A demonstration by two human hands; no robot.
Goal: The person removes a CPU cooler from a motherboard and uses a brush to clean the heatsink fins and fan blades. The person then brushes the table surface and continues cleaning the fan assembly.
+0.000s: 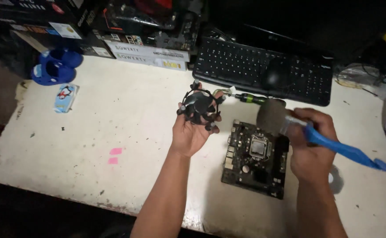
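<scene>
Gripping one round black cooler fan in closed left-hand fingers, the right hand is clasping one blue-handled brush over one dark motherboard.

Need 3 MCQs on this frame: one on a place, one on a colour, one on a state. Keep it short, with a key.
1. Where does the motherboard lie?
A. On the table, below the keyboard
B. On top of the boxes
C. In the left hand

2. What colour is the brush handle?
A. Red
B. Blue
C. Green

3. What is the state of the left hand?
A. Flat on the table
B. Open and holding nothing
C. Raised, holding the black cooler fan

Key: 1 A, the board rests flat on the white table nearer the person than the black keyboard. 2 B, the handle in the right hand is bright blue. 3 C, the fingers curl around the cooler fan above the table.
</scene>
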